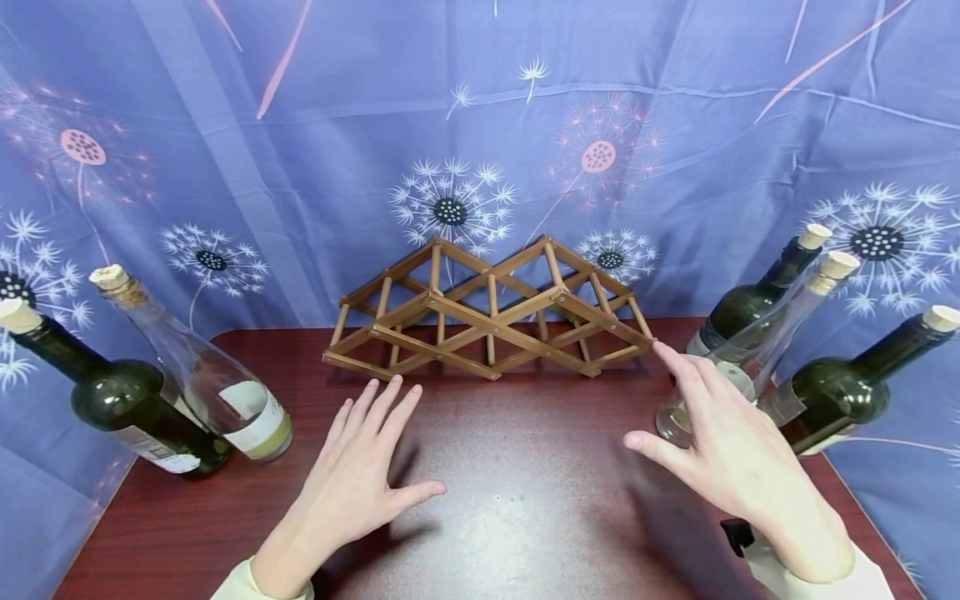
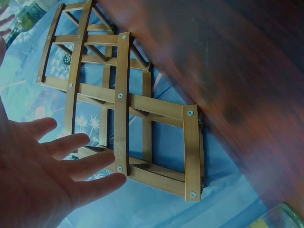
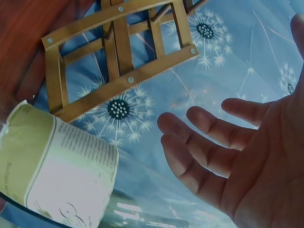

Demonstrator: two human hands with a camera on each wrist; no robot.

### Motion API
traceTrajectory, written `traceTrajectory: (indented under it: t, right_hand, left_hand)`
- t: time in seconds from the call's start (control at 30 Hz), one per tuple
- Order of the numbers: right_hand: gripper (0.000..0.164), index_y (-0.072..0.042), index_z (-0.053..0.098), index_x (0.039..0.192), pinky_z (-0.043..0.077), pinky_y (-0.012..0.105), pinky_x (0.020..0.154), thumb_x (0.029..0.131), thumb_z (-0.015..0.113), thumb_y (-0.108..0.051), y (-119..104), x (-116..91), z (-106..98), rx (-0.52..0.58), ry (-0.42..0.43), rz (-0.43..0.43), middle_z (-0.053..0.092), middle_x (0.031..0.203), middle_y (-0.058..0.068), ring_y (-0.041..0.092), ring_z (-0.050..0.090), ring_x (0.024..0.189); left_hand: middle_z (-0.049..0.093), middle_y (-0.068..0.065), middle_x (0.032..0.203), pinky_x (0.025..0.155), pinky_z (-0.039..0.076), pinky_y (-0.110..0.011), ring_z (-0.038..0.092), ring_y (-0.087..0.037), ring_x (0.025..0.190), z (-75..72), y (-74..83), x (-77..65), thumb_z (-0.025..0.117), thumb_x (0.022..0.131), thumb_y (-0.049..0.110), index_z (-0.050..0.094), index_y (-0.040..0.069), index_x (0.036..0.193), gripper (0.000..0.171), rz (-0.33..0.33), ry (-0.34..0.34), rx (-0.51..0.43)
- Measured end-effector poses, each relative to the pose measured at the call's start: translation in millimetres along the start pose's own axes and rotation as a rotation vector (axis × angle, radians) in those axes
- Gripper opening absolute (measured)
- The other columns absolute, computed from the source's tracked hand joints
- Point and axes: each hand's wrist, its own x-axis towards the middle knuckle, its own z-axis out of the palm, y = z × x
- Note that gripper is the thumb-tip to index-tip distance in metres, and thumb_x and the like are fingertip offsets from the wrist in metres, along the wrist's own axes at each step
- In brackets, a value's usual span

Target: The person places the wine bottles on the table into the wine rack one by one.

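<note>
A wooden lattice wine rack [image 1: 491,321] stands at the back of the dark red table, spread out in a zigzag. My left hand [image 1: 352,475] hovers over the table in front of the rack's left part, fingers spread and holding nothing. In the left wrist view, the same hand [image 2: 61,166] shows its palm, with the rack [image 2: 121,95] beyond the fingertips. My right hand [image 1: 735,450], also spread and holding nothing, reaches toward the rack's right end, its index fingertip overlapping that corner in the head view. Behind this hand a clear corked bottle [image 1: 780,333] is partly hidden.
At the left stand a dark green corked bottle [image 1: 123,392] and a clear corked bottle [image 1: 206,375]. Two more dark green bottles [image 1: 750,308] flank the clear one at the right. A blue dandelion-print cloth [image 1: 337,183] hangs behind and beside the table [image 1: 487,467].
</note>
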Motion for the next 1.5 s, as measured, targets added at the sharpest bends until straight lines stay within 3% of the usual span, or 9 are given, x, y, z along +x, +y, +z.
traceTrajectory:
  t: [0.2, 0.37, 0.63, 0.93, 1.23, 1.5]
  right_hand:
    - [0.096, -0.023, 0.033, 0.155, 0.048, 0.058, 0.066, 0.079, 0.069, -0.069, 2, -2, -11, -0.009, -0.012, 0.071, 0.052, 0.131, 0.01, 0.034, 0.061, 0.1]
    - [0.082, -0.015, 0.044, 0.142, 0.046, 0.056, 0.064, 0.081, 0.071, -0.063, 6, -4, -20, 0.0, 0.031, 0.141, 0.054, 0.125, 0.01, 0.03, 0.062, 0.09]
    - [0.066, -0.012, 0.053, 0.126, 0.04, 0.043, 0.059, 0.083, 0.072, -0.058, 11, -4, -28, -0.01, 0.111, 0.231, 0.053, 0.104, 0.004, 0.022, 0.056, 0.08]
    - [0.063, -0.007, 0.055, 0.116, 0.04, 0.053, 0.061, 0.083, 0.07, -0.059, 16, -2, -32, -0.041, 0.185, 0.306, 0.055, 0.092, 0.007, 0.026, 0.057, 0.076]
    - [0.061, -0.005, 0.056, 0.112, 0.038, 0.055, 0.062, 0.085, 0.07, -0.057, 22, -1, -32, -0.036, 0.275, 0.411, 0.055, 0.093, 0.01, 0.028, 0.054, 0.076]
    - [0.072, 0.001, 0.05, 0.126, 0.037, 0.061, 0.063, 0.084, 0.07, -0.055, 25, 1, -25, -0.024, 0.39, 0.517, 0.052, 0.103, 0.018, 0.041, 0.054, 0.08]
  left_hand:
    - [0.017, 0.0, 0.165, 0.113, 0.019, -0.057, 0.016, -0.032, 0.149, 1.4, -0.4, 0.5, 0.058, 0.074, 0.084, 0.014, 0.03, 0.162, 0.112, 0.009, 0.017, -0.019]
    - [0.019, -0.001, 0.164, 0.112, 0.021, -0.058, 0.017, -0.031, 0.149, 1.8, -0.5, 0.8, 0.056, 0.075, 0.084, 0.014, 0.03, 0.162, 0.111, 0.015, 0.03, -0.014]
    - [0.02, -0.001, 0.164, 0.113, 0.021, -0.057, 0.017, -0.031, 0.149, 1.7, 0.1, 0.6, 0.056, 0.076, 0.083, 0.012, 0.03, 0.162, 0.11, 0.01, 0.019, -0.025]
    - [0.021, -0.003, 0.163, 0.112, 0.025, -0.056, 0.019, -0.032, 0.148, 3.9, -0.5, 0.9, 0.053, 0.077, 0.084, 0.012, 0.03, 0.162, 0.109, 0.008, 0.01, -0.037]
    - [0.02, -0.004, 0.163, 0.112, 0.027, -0.054, 0.019, -0.032, 0.148, 4.6, -1.5, 1.0, 0.057, 0.077, 0.082, 0.012, 0.03, 0.162, 0.11, 0.003, 0.001, -0.057]
    - [0.019, -0.003, 0.164, 0.113, 0.026, -0.053, 0.017, -0.03, 0.149, 4.5, -0.5, 0.9, 0.06, 0.076, 0.08, 0.012, 0.029, 0.162, 0.11, 0.002, -0.001, -0.061]
